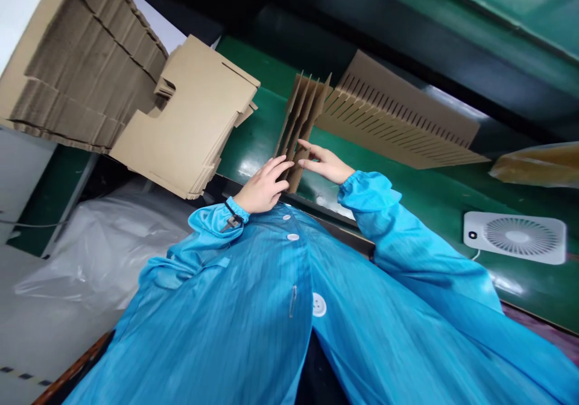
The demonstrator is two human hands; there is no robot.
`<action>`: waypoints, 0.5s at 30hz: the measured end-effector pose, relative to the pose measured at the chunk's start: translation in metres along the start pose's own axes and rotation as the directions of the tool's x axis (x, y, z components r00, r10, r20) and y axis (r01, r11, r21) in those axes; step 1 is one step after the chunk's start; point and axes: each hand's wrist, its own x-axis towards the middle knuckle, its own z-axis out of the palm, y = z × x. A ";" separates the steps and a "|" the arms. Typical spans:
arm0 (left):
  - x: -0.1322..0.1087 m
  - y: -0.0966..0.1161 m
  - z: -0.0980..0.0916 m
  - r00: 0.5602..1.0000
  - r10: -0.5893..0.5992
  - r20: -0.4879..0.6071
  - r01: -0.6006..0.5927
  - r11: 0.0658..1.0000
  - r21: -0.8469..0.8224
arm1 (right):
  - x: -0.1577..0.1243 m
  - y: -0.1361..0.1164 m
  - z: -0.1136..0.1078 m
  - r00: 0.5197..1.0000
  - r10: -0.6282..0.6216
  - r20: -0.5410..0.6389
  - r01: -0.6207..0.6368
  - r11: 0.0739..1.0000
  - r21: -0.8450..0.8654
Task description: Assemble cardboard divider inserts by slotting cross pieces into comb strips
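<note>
An upright bundle of slotted cardboard dividers (301, 121) stands at the middle of the view, tilted with the whole picture. My left hand (265, 184) has its fingers curled against the bundle's lower part and seems to grip it. My right hand (325, 162) reaches in from the other side, its thumb and fingers apart and their tips at the bundle's edge. Just beyond it lies a long comb-slotted cardboard strip stack (398, 115) on the green work surface (244, 145). Both cuffs are elastic blue coat sleeves.
Die-cut flat cardboard sheets (194, 115) and a tall corrugated stack (81, 61) are at the upper left. A white fan (515, 237) lies at the right, a tan package (538, 166) beyond it. Clear plastic sheeting (104, 248) bulges at the left.
</note>
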 end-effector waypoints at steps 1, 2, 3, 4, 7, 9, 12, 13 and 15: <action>0.000 0.000 0.000 1.000 0.004 -0.004 -0.004 1.000 0.007 | 0.001 0.000 0.000 1.000 -0.015 0.004 0.015 0.999 -0.048; 0.000 0.000 0.000 1.000 0.009 -0.008 -0.009 1.000 0.013 | 0.001 0.001 0.001 1.000 -0.029 0.008 0.030 0.996 -0.088; 0.000 0.000 0.000 1.000 0.013 -0.011 -0.012 1.000 0.018 | 0.002 0.002 0.002 0.999 -0.040 0.014 0.042 0.992 -0.119; 0.000 0.000 0.000 1.000 0.015 -0.012 -0.015 1.000 0.020 | 0.003 0.004 0.004 0.999 -0.046 0.027 0.050 0.989 -0.142; 0.000 0.002 -0.001 1.000 0.009 -0.006 -0.009 1.000 0.020 | 0.005 0.011 0.014 0.996 -0.042 0.084 0.056 0.982 -0.179; 0.000 0.003 -0.001 1.000 0.009 -0.011 -0.009 1.000 0.029 | 0.005 0.017 0.022 0.993 -0.051 0.105 0.068 0.982 -0.174; -0.001 0.003 0.000 0.999 0.022 -0.029 -0.021 0.999 0.048 | 0.006 0.028 0.028 0.991 -0.092 0.102 0.104 0.987 -0.125; -0.001 0.003 0.001 0.999 0.026 -0.034 -0.025 0.998 0.051 | 0.006 0.032 0.028 0.990 -0.110 0.092 0.120 0.986 -0.115; -0.001 0.003 0.002 0.999 0.032 -0.038 -0.030 0.998 0.051 | 0.007 0.040 0.028 0.986 -0.155 0.064 0.162 0.980 -0.118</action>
